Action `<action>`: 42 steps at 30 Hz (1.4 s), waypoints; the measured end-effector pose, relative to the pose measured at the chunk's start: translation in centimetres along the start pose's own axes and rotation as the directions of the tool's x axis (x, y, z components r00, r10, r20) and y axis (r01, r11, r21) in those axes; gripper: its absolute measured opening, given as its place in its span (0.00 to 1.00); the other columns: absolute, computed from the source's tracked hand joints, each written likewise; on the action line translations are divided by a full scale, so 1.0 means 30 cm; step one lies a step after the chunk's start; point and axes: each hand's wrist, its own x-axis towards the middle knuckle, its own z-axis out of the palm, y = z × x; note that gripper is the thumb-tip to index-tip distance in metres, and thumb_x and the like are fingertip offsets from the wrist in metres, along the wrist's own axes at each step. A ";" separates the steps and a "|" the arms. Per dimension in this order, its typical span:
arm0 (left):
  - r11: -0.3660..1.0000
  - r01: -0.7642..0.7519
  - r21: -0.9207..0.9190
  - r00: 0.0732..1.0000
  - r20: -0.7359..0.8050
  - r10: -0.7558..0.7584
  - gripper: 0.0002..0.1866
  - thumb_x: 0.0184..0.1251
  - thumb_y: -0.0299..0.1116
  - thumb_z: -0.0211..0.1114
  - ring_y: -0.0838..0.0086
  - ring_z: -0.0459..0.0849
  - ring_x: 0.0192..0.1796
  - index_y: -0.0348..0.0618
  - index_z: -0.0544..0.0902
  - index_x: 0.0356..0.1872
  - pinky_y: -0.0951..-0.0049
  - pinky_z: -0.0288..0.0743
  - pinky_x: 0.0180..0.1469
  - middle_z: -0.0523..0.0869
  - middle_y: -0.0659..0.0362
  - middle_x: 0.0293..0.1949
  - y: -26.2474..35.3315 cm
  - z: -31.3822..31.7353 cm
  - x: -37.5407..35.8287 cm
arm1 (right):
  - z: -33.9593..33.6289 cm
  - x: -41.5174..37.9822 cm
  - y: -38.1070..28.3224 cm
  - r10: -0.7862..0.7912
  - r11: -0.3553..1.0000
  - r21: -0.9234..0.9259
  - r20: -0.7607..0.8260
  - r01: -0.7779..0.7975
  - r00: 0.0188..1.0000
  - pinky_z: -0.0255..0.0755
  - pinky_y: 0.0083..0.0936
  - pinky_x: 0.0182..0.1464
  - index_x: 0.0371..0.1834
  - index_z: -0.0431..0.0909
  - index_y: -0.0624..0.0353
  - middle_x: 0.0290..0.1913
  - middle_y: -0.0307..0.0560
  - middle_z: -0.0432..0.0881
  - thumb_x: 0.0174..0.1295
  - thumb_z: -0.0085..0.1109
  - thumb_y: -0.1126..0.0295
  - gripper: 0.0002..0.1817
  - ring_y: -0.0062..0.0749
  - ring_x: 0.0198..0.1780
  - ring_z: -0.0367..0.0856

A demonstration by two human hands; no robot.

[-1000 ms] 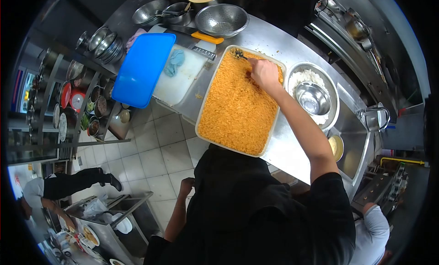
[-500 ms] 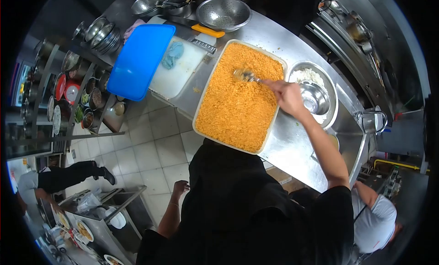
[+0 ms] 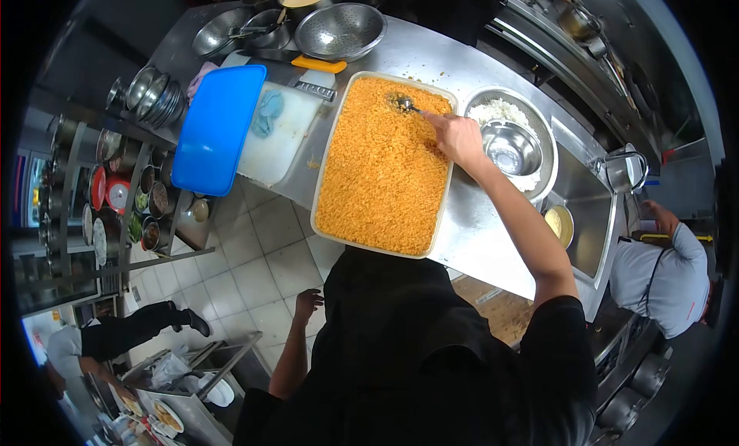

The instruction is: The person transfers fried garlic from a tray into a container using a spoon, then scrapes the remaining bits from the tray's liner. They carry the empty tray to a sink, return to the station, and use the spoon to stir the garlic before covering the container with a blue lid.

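Observation:
My right hand (image 3: 459,140) is closed around the handle of a metal spoon (image 3: 406,104). Its bowl rests in the upper part of a spread of orange, seasoned-looking rice (image 3: 377,169). A large rectangular tub with a pale rim (image 3: 315,207) holds the rice almost to the brim. Just right of my right hand stands a perforated metal colander (image 3: 548,150) with white rice (image 3: 499,111) and a smaller steel bowl (image 3: 512,147) in it. My left hand (image 3: 309,303) hangs low by my side above the tiled floor, fingers loosely apart and holding nothing.
Left of the tub lie a blue lid (image 3: 219,126), a white cutting board (image 3: 285,150) with a teal cloth (image 3: 267,113), and an orange-handled tool (image 3: 319,64). An empty colander (image 3: 341,32) stands behind. A sink (image 3: 589,207) is at right. Other people (image 3: 662,277) work on both sides.
My right hand has moved the spoon toward the tub's far edge, and the spoon's bowl sits lower in the rice. The whole view has shifted slightly; the person at right has raised an arm.

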 end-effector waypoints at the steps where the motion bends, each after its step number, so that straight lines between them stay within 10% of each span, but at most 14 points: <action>1: 1.000 0.001 0.001 1.000 0.000 -0.001 0.13 0.63 0.28 0.49 0.78 0.82 0.28 0.41 0.78 0.45 0.79 0.68 0.24 0.85 0.58 0.30 -0.005 0.007 0.000 | 0.004 -0.003 0.007 0.048 0.999 0.004 0.007 -0.048 0.999 0.72 0.36 0.26 0.48 0.81 0.47 0.23 0.48 0.80 0.50 0.54 0.76 0.20 0.44 0.23 0.79; 7: 1.000 0.009 -0.013 1.000 0.005 -0.009 0.12 0.62 0.25 0.50 0.77 0.81 0.27 0.39 0.77 0.45 0.78 0.68 0.23 0.84 0.58 0.31 -0.100 0.011 -0.004 | -0.108 -0.045 -0.020 0.279 0.948 0.162 -0.020 -0.273 0.960 0.72 0.36 0.27 0.49 0.80 0.53 0.23 0.53 0.79 0.51 0.53 0.77 0.20 0.45 0.23 0.78; 9: 0.864 -0.176 0.472 0.984 0.069 0.163 0.12 0.62 0.25 0.50 0.76 0.81 0.26 0.39 0.77 0.45 0.77 0.68 0.23 0.84 0.58 0.30 -0.096 0.030 -0.058 | -0.121 -0.087 -0.070 0.269 0.944 0.198 0.007 -0.265 0.963 0.72 0.34 0.26 0.52 0.78 0.52 0.22 0.52 0.78 0.47 0.53 0.79 0.25 0.42 0.21 0.77; 14: 0.877 -0.030 0.480 1.000 0.022 0.022 0.12 0.63 0.26 0.49 0.75 0.81 0.26 0.40 0.78 0.45 0.76 0.68 0.23 0.83 0.58 0.29 -0.118 0.012 -0.079 | -0.123 -0.194 -0.196 -0.228 0.971 0.100 0.095 0.218 0.969 0.70 0.31 0.21 0.51 0.80 0.50 0.20 0.43 0.74 0.43 0.55 0.78 0.26 0.36 0.19 0.75; 18: 0.862 -0.099 0.497 0.995 0.047 0.087 0.13 0.64 0.29 0.48 0.74 0.82 0.27 0.41 0.77 0.46 0.76 0.69 0.25 0.84 0.58 0.30 -0.091 0.005 -0.078 | -0.060 -0.193 -0.122 -0.206 0.978 0.047 0.011 0.205 0.978 0.69 0.31 0.20 0.52 0.79 0.48 0.18 0.40 0.71 0.40 0.56 0.77 0.28 0.33 0.18 0.74; 21: 0.898 -0.100 0.429 0.995 0.038 0.093 0.14 0.65 0.30 0.47 0.74 0.83 0.29 0.42 0.77 0.47 0.76 0.70 0.28 0.84 0.59 0.30 -0.075 -0.004 -0.053 | -0.035 -0.165 -0.082 -0.114 0.993 0.011 -0.021 0.114 0.993 0.70 0.31 0.21 0.53 0.78 0.47 0.19 0.41 0.71 0.38 0.56 0.79 0.31 0.35 0.17 0.73; 23: 0.997 0.050 0.050 0.999 0.015 -0.051 0.14 0.65 0.30 0.47 0.75 0.83 0.29 0.43 0.77 0.47 0.76 0.69 0.28 0.84 0.59 0.30 -0.075 -0.012 -0.031 | -0.031 -0.152 -0.073 -0.049 0.999 -0.019 -0.034 0.049 0.998 0.70 0.34 0.22 0.52 0.78 0.46 0.19 0.42 0.72 0.41 0.56 0.79 0.29 0.37 0.19 0.75; 38: 0.819 -0.295 0.492 0.955 0.168 0.243 0.13 0.64 0.28 0.48 0.77 0.81 0.26 0.41 0.78 0.45 0.78 0.70 0.25 0.83 0.60 0.29 -0.153 -0.035 0.000 | -0.060 -0.115 0.024 0.328 0.945 0.008 -0.054 -0.328 0.943 0.71 0.37 0.26 0.45 0.83 0.49 0.21 0.55 0.79 0.52 0.55 0.75 0.16 0.47 0.21 0.78; 42: 0.911 -0.143 0.387 0.989 0.027 0.144 0.13 0.63 0.27 0.48 0.75 0.82 0.27 0.40 0.78 0.45 0.76 0.71 0.25 0.84 0.59 0.30 -0.098 0.015 -0.052 | -0.115 -0.155 -0.037 0.422 0.893 0.201 -0.072 -0.402 0.904 0.71 0.35 0.26 0.43 0.83 0.51 0.23 0.56 0.79 0.55 0.56 0.72 0.13 0.47 0.22 0.78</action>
